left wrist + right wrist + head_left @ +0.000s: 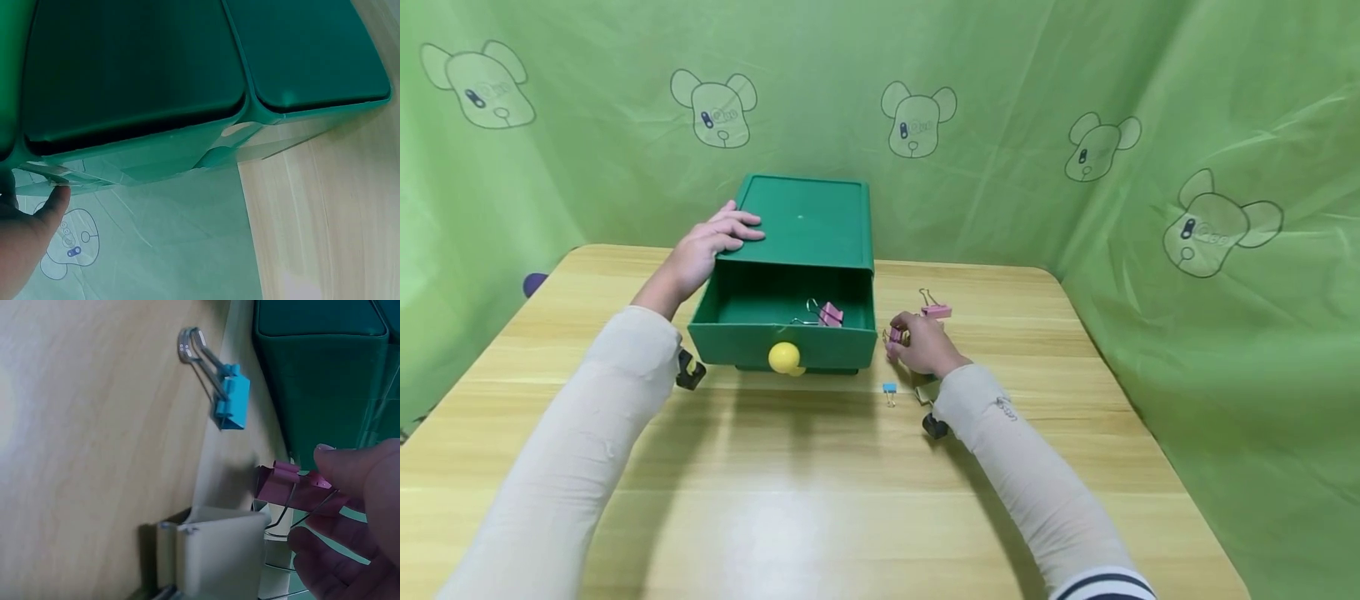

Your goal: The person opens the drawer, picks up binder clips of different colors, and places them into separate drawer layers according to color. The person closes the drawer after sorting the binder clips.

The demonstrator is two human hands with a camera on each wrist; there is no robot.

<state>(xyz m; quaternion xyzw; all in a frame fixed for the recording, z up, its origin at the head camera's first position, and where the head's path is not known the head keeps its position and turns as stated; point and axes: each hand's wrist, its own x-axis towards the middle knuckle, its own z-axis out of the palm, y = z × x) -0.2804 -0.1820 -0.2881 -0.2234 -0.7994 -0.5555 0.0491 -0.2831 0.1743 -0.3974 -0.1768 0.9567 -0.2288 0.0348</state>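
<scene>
My left hand [700,246] rests on the top left edge of a green drawer box [805,218], fingers extended over its lid. The box's drawer [737,346], with a yellow round knob [784,357], is pulled out. Inside it lies a pink binder clip [831,314]. Right of the box, my right hand [927,346] pinches another pink binder clip [300,489] between thumb and fingers, low over the table. Near that hand are a small blue binder clip [234,400] and a larger cream binder clip [225,553].
Behind the right hand, one more pink binder clip [936,311] lies on the wooden table [820,517]. Green curtains [1000,167] with printed bear heads hang behind and to the right. A purple object [533,284] shows past the table's left edge.
</scene>
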